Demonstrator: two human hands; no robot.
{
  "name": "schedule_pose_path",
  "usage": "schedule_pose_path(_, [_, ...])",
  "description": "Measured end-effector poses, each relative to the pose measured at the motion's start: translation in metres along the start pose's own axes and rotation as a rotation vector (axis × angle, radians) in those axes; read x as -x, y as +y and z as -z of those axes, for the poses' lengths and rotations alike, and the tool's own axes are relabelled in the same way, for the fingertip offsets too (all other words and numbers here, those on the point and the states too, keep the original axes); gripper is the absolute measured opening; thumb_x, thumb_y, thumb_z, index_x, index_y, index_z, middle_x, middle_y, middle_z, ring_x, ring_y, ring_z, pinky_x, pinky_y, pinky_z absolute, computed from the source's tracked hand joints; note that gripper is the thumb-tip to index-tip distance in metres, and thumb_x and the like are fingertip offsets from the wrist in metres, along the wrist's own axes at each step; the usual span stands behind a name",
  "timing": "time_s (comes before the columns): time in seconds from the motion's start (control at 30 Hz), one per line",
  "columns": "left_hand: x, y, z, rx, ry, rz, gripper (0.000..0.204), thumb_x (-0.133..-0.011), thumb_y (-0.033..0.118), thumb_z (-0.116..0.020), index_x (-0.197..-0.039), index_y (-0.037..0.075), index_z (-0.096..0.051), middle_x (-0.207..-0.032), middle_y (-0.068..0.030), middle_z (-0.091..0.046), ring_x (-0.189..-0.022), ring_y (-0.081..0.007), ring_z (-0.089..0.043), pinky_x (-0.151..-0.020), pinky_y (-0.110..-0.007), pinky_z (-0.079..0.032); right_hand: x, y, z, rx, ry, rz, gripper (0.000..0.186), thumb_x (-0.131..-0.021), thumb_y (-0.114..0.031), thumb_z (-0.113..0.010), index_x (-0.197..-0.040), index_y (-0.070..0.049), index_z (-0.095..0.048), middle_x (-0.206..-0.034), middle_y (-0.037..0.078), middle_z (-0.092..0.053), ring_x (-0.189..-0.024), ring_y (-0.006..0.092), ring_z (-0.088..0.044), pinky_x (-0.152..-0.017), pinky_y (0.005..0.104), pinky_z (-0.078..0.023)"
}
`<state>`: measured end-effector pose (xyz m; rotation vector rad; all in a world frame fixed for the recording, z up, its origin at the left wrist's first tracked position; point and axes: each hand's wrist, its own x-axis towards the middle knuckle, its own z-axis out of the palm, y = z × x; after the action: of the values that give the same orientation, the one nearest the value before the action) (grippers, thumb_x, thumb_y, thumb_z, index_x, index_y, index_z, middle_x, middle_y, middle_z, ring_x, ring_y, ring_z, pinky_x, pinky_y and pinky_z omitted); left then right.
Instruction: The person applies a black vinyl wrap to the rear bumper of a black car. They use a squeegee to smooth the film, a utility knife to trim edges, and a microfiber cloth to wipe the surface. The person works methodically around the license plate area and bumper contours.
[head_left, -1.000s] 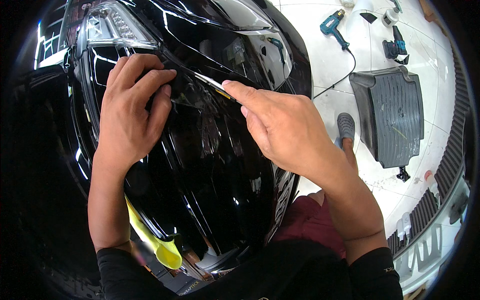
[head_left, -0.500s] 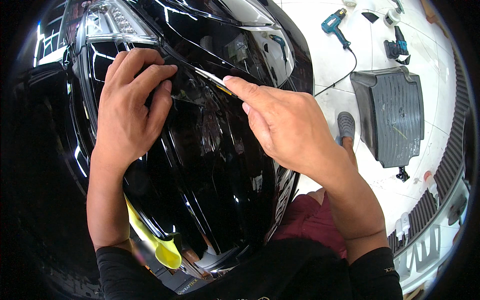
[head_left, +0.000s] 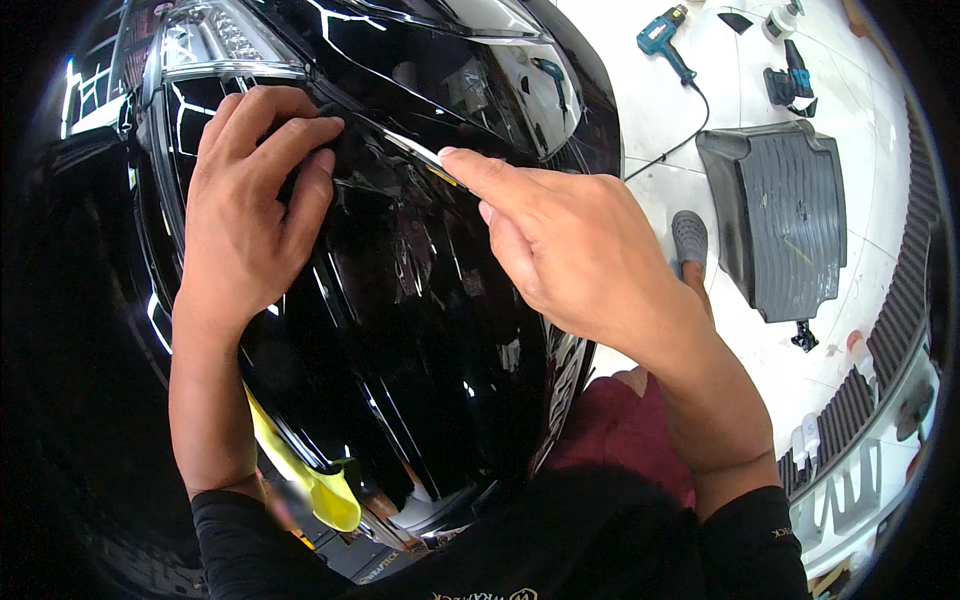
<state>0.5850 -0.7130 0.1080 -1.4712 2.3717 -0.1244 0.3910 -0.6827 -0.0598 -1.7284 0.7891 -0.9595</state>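
Glossy black car bodywork [head_left: 430, 340] with a curved seam running down from the headlight [head_left: 225, 40] lies under both hands. My left hand [head_left: 245, 190] rests on it, fingers bent and thumb apart, the fingertips touching the panel close to the seam. Nothing shows between them. In my right hand [head_left: 580, 240] is a slim, light-coloured blade-like tool [head_left: 412, 148] with a yellow strip along its side. The forefinger stretches along this tool, whose far end lies at the seam, right of my left fingertips. My right palm hides the rest of it.
A teal heat gun [head_left: 660, 42] with a black cord lies on the white tiled floor, with a teal-and-black power tool [head_left: 790, 78] beside it. Nearer stands a black ribbed step [head_left: 785, 225]. A yellow cloth-like piece [head_left: 335, 500] hangs at the lower left.
The whole view has shifted slightly, so the car, hands and floor things sit a little further left and up. Both hands keep nearly the same pose at the seam.
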Motion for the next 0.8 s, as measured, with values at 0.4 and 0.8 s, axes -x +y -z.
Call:
schedule_pose_path(0.4, [0.013,0.027,0.009,-0.113,-0.202,-0.188,0.040,-0.087,0.014,-0.066,-0.126,0.009,-0.069,-0.122,-0.0150,-0.056,-0.116,-0.0358,-0.053,-0.104,-0.049,-0.039,-0.003,-0.001,-0.005,-0.055,0.165,0.114,0.026,-0.084,-0.009,-0.067,-0.107,0.003,-0.064,-0.076,0.020,-0.070,-0.071,0.0384,-0.071,-0.066,0.0455,-0.058])
schedule_pose_path(0.8, [0.033,0.033,0.005,-0.078,-0.148,-0.223,0.040,-0.082,0.016,-0.072,-0.122,0.011,-0.071,-0.113,-0.0134,-0.058,-0.115,-0.0338,-0.057,-0.110,-0.057,-0.038,0.006,-0.013,-0.002,-0.108,0.045,-0.009,0.025,-0.089,-0.009,-0.065,-0.110,0.003,-0.062,-0.077,0.021,-0.070,-0.072,0.0386,-0.071,-0.064,0.0457,-0.058])
